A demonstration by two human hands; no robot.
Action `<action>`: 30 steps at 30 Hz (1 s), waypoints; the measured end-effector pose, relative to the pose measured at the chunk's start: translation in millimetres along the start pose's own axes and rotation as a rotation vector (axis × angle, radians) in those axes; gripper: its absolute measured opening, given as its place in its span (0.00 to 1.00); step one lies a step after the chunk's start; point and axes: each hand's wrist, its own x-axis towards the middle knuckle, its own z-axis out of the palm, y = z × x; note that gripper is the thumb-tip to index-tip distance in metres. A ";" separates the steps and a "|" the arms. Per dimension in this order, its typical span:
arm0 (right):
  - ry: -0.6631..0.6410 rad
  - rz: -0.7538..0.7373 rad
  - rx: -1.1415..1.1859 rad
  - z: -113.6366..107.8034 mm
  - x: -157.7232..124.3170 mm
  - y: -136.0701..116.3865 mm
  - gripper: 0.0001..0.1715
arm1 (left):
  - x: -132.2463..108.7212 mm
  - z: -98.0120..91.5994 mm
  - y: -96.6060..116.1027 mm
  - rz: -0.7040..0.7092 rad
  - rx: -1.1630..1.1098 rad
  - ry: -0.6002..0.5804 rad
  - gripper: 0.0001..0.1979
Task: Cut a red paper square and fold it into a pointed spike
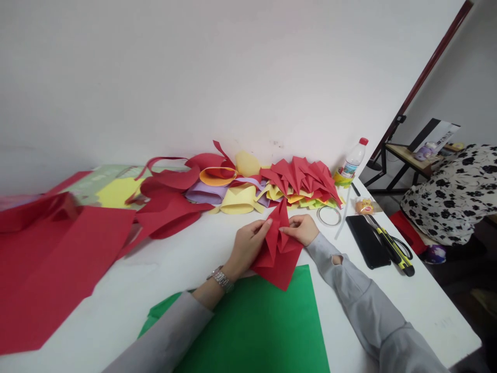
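A partly folded piece of red paper (280, 264) is held between both hands, its pleated points standing up and a flat square corner hanging toward me. My left hand (248, 246) pinches its left side, thumb along a fold. On the opposite side my right hand (303, 229) grips a small flap between thumb and fingers. Beneath them lies a large green sheet (260, 321), partly covered by my left forearm. Just behind the hands sits a pile of similar folded red paper pieces (301, 178), resting on yellow and green folded ones (306, 199).
Large red sheets (77, 269) spread on the left; curled red, purple and yellow paper shapes (237, 199) line the wall. At right are a tape ring (329, 216), bottle (353, 159), wrapped snack (365, 206), black phone (367, 242) and yellow-black cutter (396, 251). A person in floral clothing (454, 194) sits beyond.
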 end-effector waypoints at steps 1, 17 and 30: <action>-0.008 -0.007 -0.009 -0.2 -0.4 0.4 0.22 | -1.0 0.1 -0.1 0.001 0.008 0.006 0.20; -0.029 -0.084 -0.061 -1.0 -2.2 0.6 0.19 | -0.2 -1.0 -3.8 -0.027 -0.114 -0.034 0.19; -0.067 0.016 0.002 -1.0 -2.9 -2.9 0.24 | 3.1 -7.3 -4.3 -0.058 -0.209 -0.107 0.20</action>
